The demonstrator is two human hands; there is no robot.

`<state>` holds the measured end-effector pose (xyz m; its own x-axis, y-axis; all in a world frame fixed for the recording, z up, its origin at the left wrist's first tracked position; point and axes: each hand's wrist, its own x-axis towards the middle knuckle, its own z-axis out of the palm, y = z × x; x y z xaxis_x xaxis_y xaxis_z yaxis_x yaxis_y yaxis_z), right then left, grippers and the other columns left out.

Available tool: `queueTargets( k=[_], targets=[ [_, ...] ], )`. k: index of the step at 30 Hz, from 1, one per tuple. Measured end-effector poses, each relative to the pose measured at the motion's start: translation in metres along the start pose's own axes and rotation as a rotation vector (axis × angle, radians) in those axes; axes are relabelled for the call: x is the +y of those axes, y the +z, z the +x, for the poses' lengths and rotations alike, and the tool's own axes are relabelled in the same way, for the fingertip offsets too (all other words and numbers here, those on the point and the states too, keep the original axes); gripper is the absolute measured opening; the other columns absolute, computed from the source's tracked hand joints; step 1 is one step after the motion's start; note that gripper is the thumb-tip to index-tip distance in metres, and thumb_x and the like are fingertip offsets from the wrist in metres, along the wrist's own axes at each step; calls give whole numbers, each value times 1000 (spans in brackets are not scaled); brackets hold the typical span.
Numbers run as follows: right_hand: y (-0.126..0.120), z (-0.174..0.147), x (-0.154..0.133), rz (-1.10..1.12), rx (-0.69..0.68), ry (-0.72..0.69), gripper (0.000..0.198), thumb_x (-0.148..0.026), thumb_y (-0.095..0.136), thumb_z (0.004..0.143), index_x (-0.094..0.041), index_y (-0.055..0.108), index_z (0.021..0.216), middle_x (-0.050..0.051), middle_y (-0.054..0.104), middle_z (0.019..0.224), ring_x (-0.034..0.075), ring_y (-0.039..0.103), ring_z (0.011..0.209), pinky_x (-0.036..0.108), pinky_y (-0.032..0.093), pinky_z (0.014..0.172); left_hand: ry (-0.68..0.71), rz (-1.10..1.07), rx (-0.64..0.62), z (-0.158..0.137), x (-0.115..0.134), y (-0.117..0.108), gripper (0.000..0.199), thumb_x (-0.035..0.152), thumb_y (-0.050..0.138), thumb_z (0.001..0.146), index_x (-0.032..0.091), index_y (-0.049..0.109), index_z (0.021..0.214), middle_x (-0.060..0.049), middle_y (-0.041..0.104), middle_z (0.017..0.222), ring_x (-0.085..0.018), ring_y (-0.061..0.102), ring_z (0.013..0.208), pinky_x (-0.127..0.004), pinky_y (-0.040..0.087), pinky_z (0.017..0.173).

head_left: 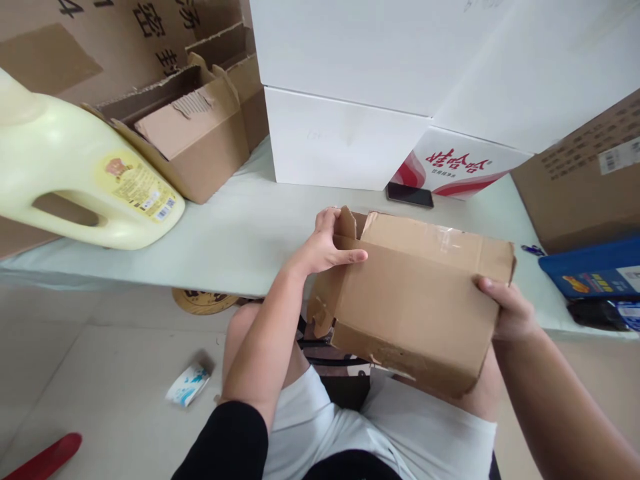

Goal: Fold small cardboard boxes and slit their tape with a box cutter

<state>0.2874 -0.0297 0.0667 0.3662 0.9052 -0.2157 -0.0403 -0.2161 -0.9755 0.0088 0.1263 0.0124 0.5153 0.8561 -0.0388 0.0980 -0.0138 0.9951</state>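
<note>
A worn brown cardboard box (pixel 405 290) is held tilted above my lap, close to the table's front edge. Its left end has loose flaps that stick out. My left hand (pixel 333 247) grips that end, thumb across the top face and fingers at an upright flap. At the right end my right hand (pixel 510 307) clasps the box, its thumb on the top face and its fingers hidden underneath. The inside of the box cannot be seen.
On the table (pixel 230 233) stand a yellow jug (pixel 95 167), open cardboard boxes (pixel 200 147) and stacked white boxes (pixel 345 133). A phone (pixel 410 195) lies before them. A blue package (pixel 595 270) is at right. On the floor are a paper cup (pixel 187 385) and a red object (pixel 47 457).
</note>
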Motion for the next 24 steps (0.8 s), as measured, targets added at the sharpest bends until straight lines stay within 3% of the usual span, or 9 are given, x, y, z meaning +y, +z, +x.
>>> queueTargets(
  k=[3, 8, 12, 15, 21, 24],
  targets=[
    [6, -3, -8, 77, 49, 41, 59, -48, 84, 57, -26, 71, 110, 7, 79, 81, 40, 79, 84, 54, 66, 82, -38, 126, 41, 2, -2, 4, 104, 68, 90, 55, 29, 40, 137, -14, 24, 160, -40, 26, 153, -55, 31, 124],
    [12, -2, -17, 80, 58, 8, 65, -42, 86, 58, -28, 68, 119, 8, 80, 107, 37, 77, 98, 51, 65, 88, -47, 146, 118, 1, -2, 1, 96, 63, 91, 61, 31, 39, 136, -13, 30, 156, -38, 32, 150, -54, 36, 121],
    [2, 5, -10, 5, 100, 44, 51, -47, 90, 55, -24, 71, 96, 8, 79, 86, 35, 78, 84, 44, 67, 66, -88, 28, 253, 0, -4, -4, 104, 46, 94, 65, 33, 30, 146, -14, 49, 143, -35, 51, 137, -55, 42, 115],
    [-6, 12, 1, -75, 115, 18, 42, -48, 91, 60, -23, 70, 87, 5, 78, 76, 29, 77, 69, 36, 63, 53, -116, -75, 371, 3, -7, -7, 102, 37, 94, 66, 31, 32, 148, -12, 61, 129, -32, 63, 121, -54, 50, 107],
    [-8, 22, 20, -126, 97, -166, 38, -49, 84, 77, -25, 71, 105, 4, 80, 99, 25, 78, 88, 35, 67, 72, -12, -108, 406, 8, -9, -5, 67, 39, 93, 64, 22, 56, 117, -12, 69, 124, -33, 68, 115, -52, 54, 103],
    [-13, 21, 26, -88, 89, -101, 41, -54, 84, 74, -26, 72, 100, 4, 81, 92, 29, 78, 92, 41, 68, 76, 6, -197, 432, 7, -9, -6, 64, 42, 93, 63, 23, 54, 110, -11, 71, 118, -33, 71, 111, -53, 58, 99]
  ],
)
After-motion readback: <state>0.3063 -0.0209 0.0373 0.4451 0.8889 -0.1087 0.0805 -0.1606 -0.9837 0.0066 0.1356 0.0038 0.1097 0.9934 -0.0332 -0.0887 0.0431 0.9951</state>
